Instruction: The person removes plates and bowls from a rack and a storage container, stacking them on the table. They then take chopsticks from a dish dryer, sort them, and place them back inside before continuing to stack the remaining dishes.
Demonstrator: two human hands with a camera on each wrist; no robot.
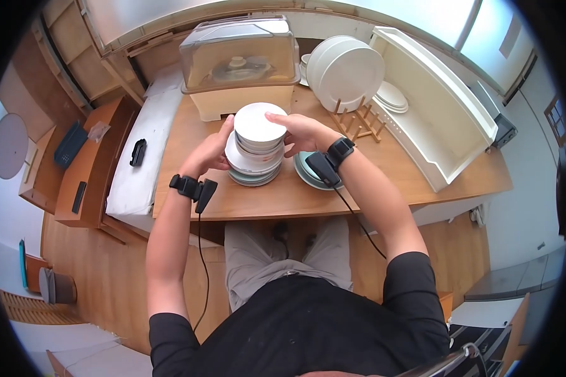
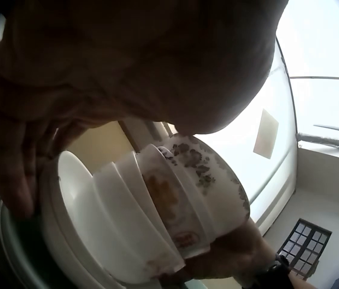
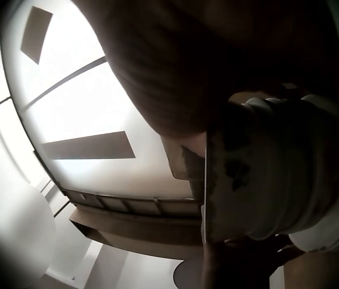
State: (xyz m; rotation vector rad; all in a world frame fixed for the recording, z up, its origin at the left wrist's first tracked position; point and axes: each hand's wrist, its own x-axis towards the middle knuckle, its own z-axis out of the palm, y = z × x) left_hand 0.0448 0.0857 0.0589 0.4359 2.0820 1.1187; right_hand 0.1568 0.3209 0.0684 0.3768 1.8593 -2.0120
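Note:
A stack of white bowls (image 1: pixel 260 125) rises in front of me, held between my two hands. My left hand (image 1: pixel 212 149) grips its left side, fingers along the lower bowls. On the other side my right hand (image 1: pixel 303 132) holds the stack, its thumb at the top bowl's rim. Flower prints show on the outside of the nested bowls (image 2: pixel 208 180) in the left wrist view. Under the bowls are pale green plates (image 1: pixel 255 179). The right wrist view shows the bowls (image 3: pixel 265 174) dark and in shadow.
More green plates (image 1: pixel 308 173) lie partly behind the right wrist. A lidded dish box (image 1: pixel 240 69) stands behind the stack. Large white plates (image 1: pixel 348 72) stand upright near a wooden peg rack (image 1: pixel 361 120). A long cream bin (image 1: pixel 440 119) with small plates beside it lies tilted to the right.

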